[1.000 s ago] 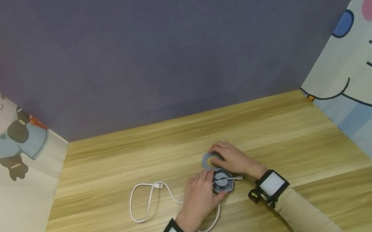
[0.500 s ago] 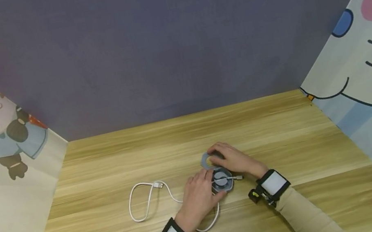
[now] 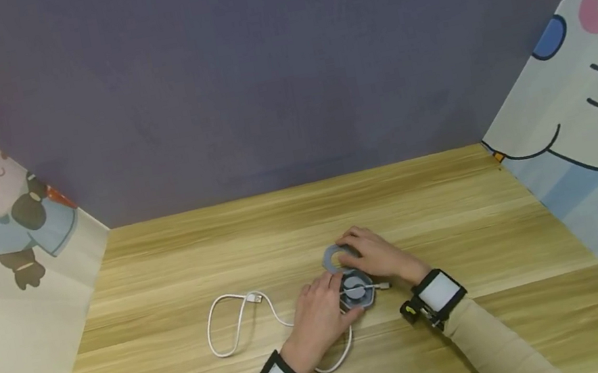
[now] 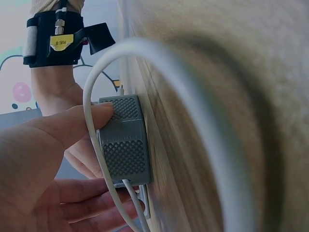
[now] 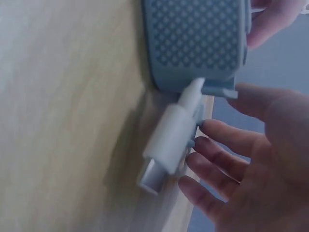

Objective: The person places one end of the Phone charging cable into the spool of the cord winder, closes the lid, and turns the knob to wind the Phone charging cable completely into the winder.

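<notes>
A grey-blue cable winder [image 3: 359, 299] lies on the wooden table with its ring-shaped lid [image 3: 328, 261] swung out on the far side. My left hand [image 3: 320, 316] grips the winder's body from the left, thumb on the near side and fingers on the far side. My right hand [image 3: 374, 256] holds the ring lid, thumb inside and fingers over its outer edge. White cable crosses the winder's round core, and its USB-C plug [image 5: 166, 140] sticks out at the right. In the left wrist view the textured side wall [image 4: 124, 157] shows cable leaving a slot.
The cable's white loop [image 3: 211, 335] lies on the table to the left, with a USB-A plug [image 3: 255, 298] beside it. Another cable bend [image 3: 344, 358] curves under the left wrist. A dark panel [image 3: 281, 83] stands behind the table, with printed cartoon walls at both sides.
</notes>
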`<action>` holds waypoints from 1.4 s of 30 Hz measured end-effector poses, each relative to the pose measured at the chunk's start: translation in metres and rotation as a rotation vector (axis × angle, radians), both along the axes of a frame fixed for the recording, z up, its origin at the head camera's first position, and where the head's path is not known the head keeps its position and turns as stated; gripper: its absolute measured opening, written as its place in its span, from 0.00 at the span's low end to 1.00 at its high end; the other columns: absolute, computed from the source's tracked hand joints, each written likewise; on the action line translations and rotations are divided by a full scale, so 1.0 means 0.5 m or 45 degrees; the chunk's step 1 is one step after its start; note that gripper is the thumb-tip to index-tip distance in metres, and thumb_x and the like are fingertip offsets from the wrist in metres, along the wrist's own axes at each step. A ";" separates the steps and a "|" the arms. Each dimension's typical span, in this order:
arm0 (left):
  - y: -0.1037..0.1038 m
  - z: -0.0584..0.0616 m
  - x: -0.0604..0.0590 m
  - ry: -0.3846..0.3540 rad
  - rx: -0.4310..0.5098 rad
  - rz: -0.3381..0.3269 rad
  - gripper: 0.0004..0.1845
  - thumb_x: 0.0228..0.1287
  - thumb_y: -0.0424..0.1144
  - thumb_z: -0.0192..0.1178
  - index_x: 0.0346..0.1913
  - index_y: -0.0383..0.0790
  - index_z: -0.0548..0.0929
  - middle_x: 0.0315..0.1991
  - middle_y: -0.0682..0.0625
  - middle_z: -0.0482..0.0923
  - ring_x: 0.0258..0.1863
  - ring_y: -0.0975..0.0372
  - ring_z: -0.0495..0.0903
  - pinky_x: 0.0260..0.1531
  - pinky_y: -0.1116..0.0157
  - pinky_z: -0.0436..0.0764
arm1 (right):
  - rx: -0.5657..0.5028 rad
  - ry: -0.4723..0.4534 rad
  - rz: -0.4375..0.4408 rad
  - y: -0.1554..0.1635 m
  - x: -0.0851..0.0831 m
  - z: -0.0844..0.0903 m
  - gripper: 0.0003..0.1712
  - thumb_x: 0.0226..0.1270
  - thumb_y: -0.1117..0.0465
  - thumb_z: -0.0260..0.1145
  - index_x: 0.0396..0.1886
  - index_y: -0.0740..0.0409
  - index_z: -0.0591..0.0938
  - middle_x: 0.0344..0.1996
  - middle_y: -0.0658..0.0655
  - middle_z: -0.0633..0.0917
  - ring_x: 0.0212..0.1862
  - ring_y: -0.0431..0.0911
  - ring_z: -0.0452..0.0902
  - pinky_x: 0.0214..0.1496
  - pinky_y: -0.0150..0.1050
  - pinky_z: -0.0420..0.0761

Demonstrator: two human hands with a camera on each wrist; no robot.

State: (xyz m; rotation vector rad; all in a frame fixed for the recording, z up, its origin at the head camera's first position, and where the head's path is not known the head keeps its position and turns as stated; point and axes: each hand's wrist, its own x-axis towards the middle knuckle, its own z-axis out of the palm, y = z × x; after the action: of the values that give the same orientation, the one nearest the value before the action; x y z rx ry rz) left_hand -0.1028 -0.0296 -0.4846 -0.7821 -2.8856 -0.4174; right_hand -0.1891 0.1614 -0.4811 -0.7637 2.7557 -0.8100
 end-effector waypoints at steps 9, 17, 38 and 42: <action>-0.001 -0.001 0.001 0.014 -0.007 0.006 0.39 0.58 0.62 0.73 0.62 0.35 0.81 0.53 0.44 0.83 0.52 0.55 0.84 0.53 0.57 0.85 | -0.009 -0.034 0.035 0.005 -0.016 0.004 0.22 0.79 0.55 0.62 0.62 0.66 0.80 0.57 0.63 0.80 0.63 0.60 0.74 0.67 0.58 0.75; 0.000 -0.005 0.002 0.022 -0.003 0.008 0.39 0.57 0.62 0.73 0.61 0.36 0.82 0.51 0.45 0.83 0.49 0.55 0.84 0.50 0.58 0.85 | -0.038 -0.145 0.017 0.007 -0.026 0.010 0.21 0.79 0.54 0.61 0.62 0.64 0.79 0.59 0.62 0.81 0.65 0.59 0.73 0.69 0.57 0.74; -0.001 -0.007 0.000 -0.038 0.049 0.019 0.40 0.58 0.61 0.73 0.64 0.34 0.80 0.57 0.43 0.82 0.56 0.53 0.83 0.54 0.54 0.84 | -0.314 0.110 -0.099 0.012 0.005 0.020 0.19 0.80 0.60 0.60 0.65 0.62 0.80 0.53 0.56 0.83 0.52 0.49 0.82 0.55 0.47 0.85; -0.001 -0.007 0.000 -0.055 0.069 0.021 0.40 0.57 0.60 0.74 0.64 0.34 0.80 0.57 0.42 0.82 0.56 0.53 0.83 0.55 0.54 0.84 | -0.349 0.203 -0.080 0.015 0.014 0.023 0.16 0.80 0.61 0.61 0.60 0.60 0.84 0.51 0.53 0.84 0.51 0.47 0.83 0.53 0.45 0.86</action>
State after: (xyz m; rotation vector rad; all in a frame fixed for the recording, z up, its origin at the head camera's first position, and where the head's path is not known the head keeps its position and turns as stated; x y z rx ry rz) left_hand -0.1030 -0.0299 -0.4882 -0.7492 -2.9051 -0.5143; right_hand -0.1822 0.1691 -0.4695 -0.8253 2.8551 -1.2085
